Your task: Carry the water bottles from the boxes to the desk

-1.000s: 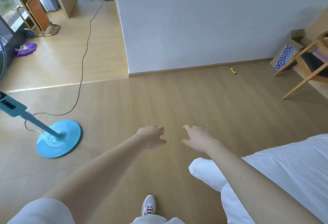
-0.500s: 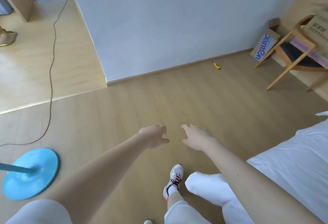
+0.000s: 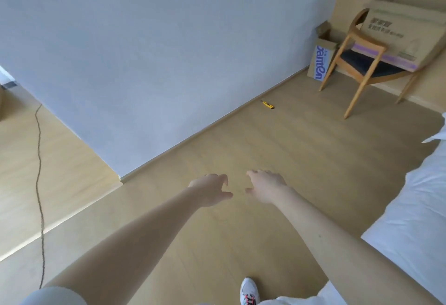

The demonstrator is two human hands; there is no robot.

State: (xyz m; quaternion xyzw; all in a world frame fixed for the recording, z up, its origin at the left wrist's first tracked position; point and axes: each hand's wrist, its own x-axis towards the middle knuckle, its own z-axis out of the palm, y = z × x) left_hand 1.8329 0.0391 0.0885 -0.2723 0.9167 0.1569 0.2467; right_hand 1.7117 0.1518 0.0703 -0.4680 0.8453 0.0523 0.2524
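wood floor [image 3: 301, 155], grey wall [image 3: 169, 51]: your view has swung right; fan base gone, corner boxes [image 3: 320, 62] closer. left hand [image 3: 212, 190] and right hand [image 3: 265, 186] empty, fingers loosely spread. bottles unseen, presumably inside boxes; fetch leg underway.

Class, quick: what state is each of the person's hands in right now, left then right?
Left hand: open, fingers loosely curled, holding nothing.
Right hand: open, fingers relaxed, holding nothing.

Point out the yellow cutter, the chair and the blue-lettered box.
Yellow cutter [image 3: 267, 104], head view, middle of its body.
Chair [image 3: 369, 62], head view, dark seat.
Blue-lettered box [image 3: 319, 62], head view, its printed side.
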